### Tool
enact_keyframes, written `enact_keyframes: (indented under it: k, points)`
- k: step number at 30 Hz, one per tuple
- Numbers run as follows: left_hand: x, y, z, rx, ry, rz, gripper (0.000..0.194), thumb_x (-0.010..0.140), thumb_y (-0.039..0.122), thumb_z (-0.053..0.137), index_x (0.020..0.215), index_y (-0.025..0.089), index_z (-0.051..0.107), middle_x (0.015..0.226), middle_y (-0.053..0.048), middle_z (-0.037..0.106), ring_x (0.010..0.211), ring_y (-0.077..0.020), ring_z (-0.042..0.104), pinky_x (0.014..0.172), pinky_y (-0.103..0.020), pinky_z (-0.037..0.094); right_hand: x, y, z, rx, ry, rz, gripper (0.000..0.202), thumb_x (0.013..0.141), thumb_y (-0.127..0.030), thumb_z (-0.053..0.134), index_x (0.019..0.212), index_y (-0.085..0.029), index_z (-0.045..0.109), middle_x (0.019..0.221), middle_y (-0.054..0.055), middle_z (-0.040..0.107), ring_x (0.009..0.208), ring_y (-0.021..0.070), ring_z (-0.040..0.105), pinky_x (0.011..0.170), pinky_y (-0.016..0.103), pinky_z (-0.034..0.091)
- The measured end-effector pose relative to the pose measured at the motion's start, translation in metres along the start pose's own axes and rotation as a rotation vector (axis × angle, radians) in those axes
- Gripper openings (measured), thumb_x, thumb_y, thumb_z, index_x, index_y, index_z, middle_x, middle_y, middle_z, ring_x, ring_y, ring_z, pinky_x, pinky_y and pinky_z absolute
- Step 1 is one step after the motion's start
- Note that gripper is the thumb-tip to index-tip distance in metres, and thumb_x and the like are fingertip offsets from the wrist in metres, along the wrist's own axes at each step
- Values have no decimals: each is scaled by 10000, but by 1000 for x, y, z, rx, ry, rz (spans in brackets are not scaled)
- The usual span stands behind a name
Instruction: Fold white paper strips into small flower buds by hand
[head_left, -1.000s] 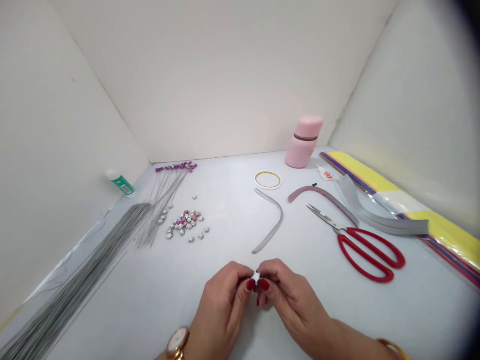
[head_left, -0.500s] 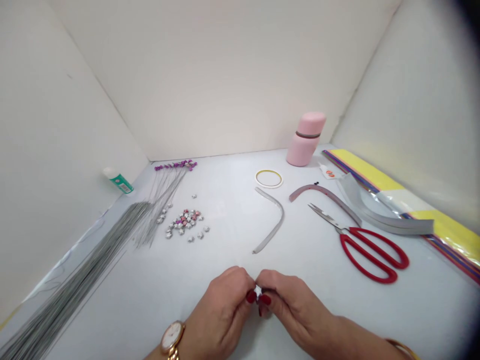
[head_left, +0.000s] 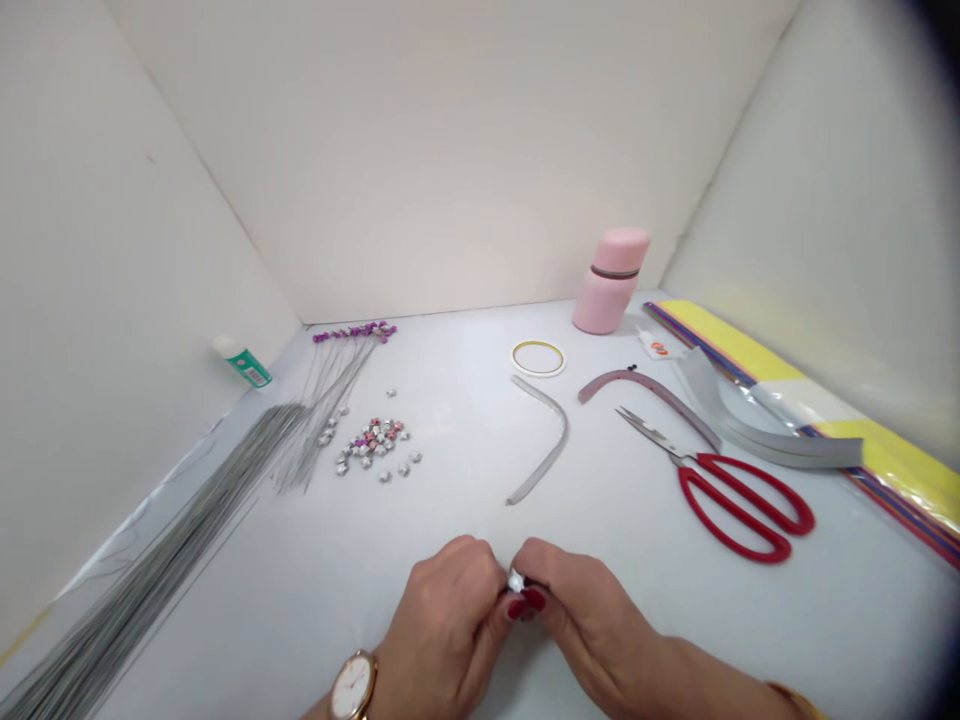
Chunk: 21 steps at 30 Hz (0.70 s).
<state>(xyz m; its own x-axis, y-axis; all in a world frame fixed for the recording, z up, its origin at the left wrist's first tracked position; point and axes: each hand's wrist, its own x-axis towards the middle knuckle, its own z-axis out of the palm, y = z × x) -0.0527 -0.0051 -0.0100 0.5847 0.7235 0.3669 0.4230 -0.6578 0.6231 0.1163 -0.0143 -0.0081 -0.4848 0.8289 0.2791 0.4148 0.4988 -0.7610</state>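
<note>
A small silvery paper star (head_left: 516, 581) is pinched between the fingertips of both hands, near the front of the table. My left hand (head_left: 454, 620), with a watch at its wrist, is closed on the star's left side. From the right, my right hand (head_left: 585, 610) is closed on it too, thumb and index finger pressed together. The fingers cover most of the star. Beyond the hands lies a curved, pale grey paper strip (head_left: 551, 455). Several finished silver and pinkish stars (head_left: 379, 440) are gathered in a loose pile to the left.
Long grey wires (head_left: 180, 530) run along the left, beside purple-tipped stems (head_left: 356, 332) and a glue bottle (head_left: 244, 362). Red-handled scissors (head_left: 739, 500), a tape roll (head_left: 538, 358), a mauve strip (head_left: 652, 385), grey strips (head_left: 780, 445), a pink flask (head_left: 611, 280) and yellow packets (head_left: 720, 335) lie ahead and right.
The fingertips have shifted slightly around the star, and the left thumb has moved a little right and down, closer to the right thumb. More of the star's top shows now.
</note>
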Motion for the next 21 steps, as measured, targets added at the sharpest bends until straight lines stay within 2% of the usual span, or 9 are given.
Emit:
enact_keyframes:
  k: [8,10,13,16,18,21]
  points:
    - [1,-2,2,2,26,78,187,821,88,337,673,201,324,593,7,377,548,-134,348,495,-248,264,-1,0,0,-49,52,-115,177,822,-71,319,767,-234,363,619,-39,439,529,108,428,527,182,382]
    - [1,-2,2,-4,21,72,187,824,91,333,671,199,338,597,4,384,555,-135,356,500,-249,271,-1,2,1,-20,38,-84,174,826,-82,318,752,-232,366,615,-38,439,529,109,428,526,187,383]
    - [3,-1,1,-52,2,-18,188,854,129,323,687,193,382,614,0,410,571,-133,378,524,-244,300,-2,4,2,75,-2,28,167,869,-144,304,752,-228,388,628,-28,471,543,114,444,535,202,392]
    - [5,1,-1,-111,-16,-88,198,880,180,301,726,189,425,639,-4,443,589,-129,402,554,-239,327,-2,4,2,187,-4,122,168,905,-197,262,854,-226,420,700,-5,528,608,123,489,590,223,418]
    - [5,1,-1,-120,-26,-100,198,885,198,294,751,187,440,650,-8,458,593,-130,408,558,-241,333,-1,4,2,203,8,138,169,908,-214,260,889,-225,427,730,5,535,637,130,497,615,239,423]
    - [3,0,-1,-110,-28,-104,202,883,213,298,737,188,436,642,-10,462,589,-135,407,555,-247,336,-1,4,0,142,6,104,180,896,-218,281,798,-223,432,685,1,503,610,139,472,589,248,409]
